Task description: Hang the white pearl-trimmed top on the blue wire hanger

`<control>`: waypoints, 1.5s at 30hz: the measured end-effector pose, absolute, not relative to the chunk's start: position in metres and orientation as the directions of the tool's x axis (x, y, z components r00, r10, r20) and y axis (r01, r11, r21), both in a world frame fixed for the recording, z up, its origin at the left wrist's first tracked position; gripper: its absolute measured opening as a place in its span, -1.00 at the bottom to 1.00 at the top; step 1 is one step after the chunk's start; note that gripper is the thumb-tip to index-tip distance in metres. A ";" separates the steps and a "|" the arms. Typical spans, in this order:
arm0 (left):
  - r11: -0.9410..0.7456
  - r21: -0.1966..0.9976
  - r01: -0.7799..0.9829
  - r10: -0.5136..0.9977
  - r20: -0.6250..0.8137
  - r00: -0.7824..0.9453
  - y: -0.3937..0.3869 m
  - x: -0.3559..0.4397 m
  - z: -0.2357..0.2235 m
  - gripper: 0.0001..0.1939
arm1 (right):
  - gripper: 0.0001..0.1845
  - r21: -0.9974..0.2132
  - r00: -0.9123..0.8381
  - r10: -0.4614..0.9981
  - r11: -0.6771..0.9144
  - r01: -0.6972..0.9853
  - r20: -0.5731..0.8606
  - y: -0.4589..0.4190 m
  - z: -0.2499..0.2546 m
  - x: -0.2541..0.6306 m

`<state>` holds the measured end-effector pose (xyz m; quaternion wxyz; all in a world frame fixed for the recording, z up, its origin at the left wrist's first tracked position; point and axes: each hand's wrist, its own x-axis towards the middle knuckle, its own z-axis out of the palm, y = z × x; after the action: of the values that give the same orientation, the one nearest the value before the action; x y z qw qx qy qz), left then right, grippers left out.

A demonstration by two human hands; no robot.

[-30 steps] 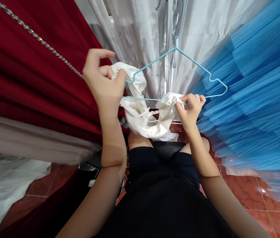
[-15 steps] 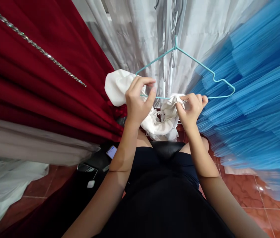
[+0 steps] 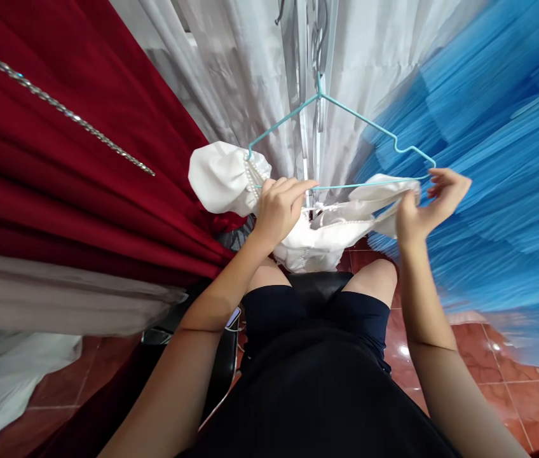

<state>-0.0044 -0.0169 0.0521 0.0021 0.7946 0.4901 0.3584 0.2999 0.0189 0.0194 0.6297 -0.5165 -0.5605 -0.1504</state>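
Note:
A light-blue wire hanger point(image 3: 356, 115) hangs in front of me. A white dress point(image 3: 317, 242) with pearl-beaded edging droops below its lower bar. The dress's puffed left sleeve point(image 3: 219, 175) sits over the hanger's left end. My left hand point(image 3: 276, 210) is closed around the lower bar near that sleeve; its fingertips are partly hidden. At the hanger's right end, my right hand point(image 3: 429, 203) grips the edge of the dress's other shoulder, pulled out to the right, its thumb at the fabric and its fingers by the hanger's tip.
Red fabric point(image 3: 107, 184) with a rhinestone strand point(image 3: 74, 116) hangs at left, and layered blue tulle point(image 3: 503, 191) at right. White drapes point(image 3: 245, 70) hang behind. My bare knees and a black seat point(image 3: 320, 286) are below, over red floor tiles point(image 3: 508, 362).
My left hand has moved from the left sleeve to the lower bar, leaving the sleeve on the hanger's left end. My right hand has drawn the other shoulder rightward toward the hanger's right end.

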 end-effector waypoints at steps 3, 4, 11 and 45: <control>-0.530 0.353 0.771 0.775 0.570 0.272 -0.019 -0.004 0.052 -0.55 | -0.66 -0.631 0.397 0.534 0.380 0.677 0.747 0.038 0.037 0.349; -0.528 0.359 0.769 0.777 0.569 0.268 -0.020 -0.003 0.052 -0.54 | -0.64 -0.642 0.398 0.550 0.374 0.669 0.734 0.043 0.046 0.359; -0.508 0.363 0.781 0.787 0.563 0.251 -0.024 0.001 0.055 -0.53 | -0.64 -0.587 0.286 0.593 0.409 0.699 0.753 0.045 0.119 0.318; -0.495 0.548 0.674 0.460 0.824 -0.331 0.007 -0.079 0.068 -0.61 | -0.66 -0.408 -0.078 0.681 0.522 0.749 0.728 0.004 0.023 0.168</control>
<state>-0.0793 0.0066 0.0682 -0.0824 0.5724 0.4955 0.6482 0.1675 0.0042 0.0229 0.4724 -0.4876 -0.7333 -0.0361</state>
